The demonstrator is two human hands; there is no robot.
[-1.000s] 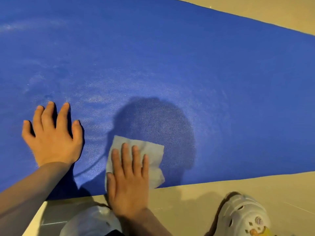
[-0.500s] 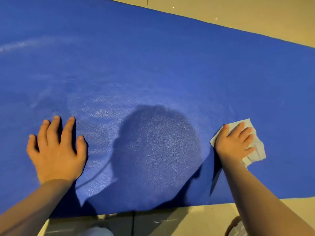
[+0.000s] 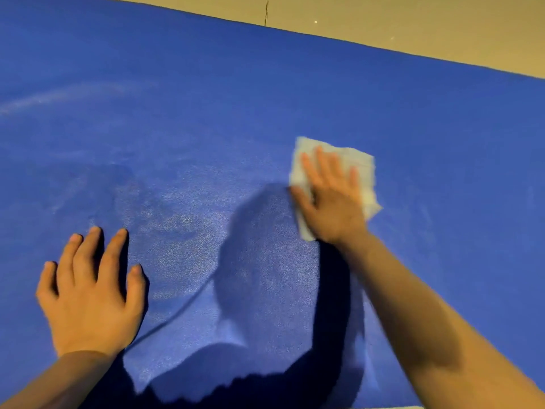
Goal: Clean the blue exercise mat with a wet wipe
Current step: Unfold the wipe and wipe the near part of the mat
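Observation:
The blue exercise mat fills nearly the whole view, with damp shiny streaks across its middle and left. My right hand lies flat with straight fingers on the white wet wipe, pressing it to the mat right of centre. The wipe's edges stick out beyond my fingers and to the right of my palm. At lower left my left hand rests flat on the mat with its fingers spread, holding nothing. A dark shadow of my head and arm falls between the two hands.
Beige floor runs along the mat's far edge at the top, with a dark joint line in it. A thin strip of floor shows at the bottom edge near the right arm.
My right hand slid the wipe from the mat's near edge out to the right, then up and back toward the middle. The view has moved closer over the mat. My left hand stays planted.

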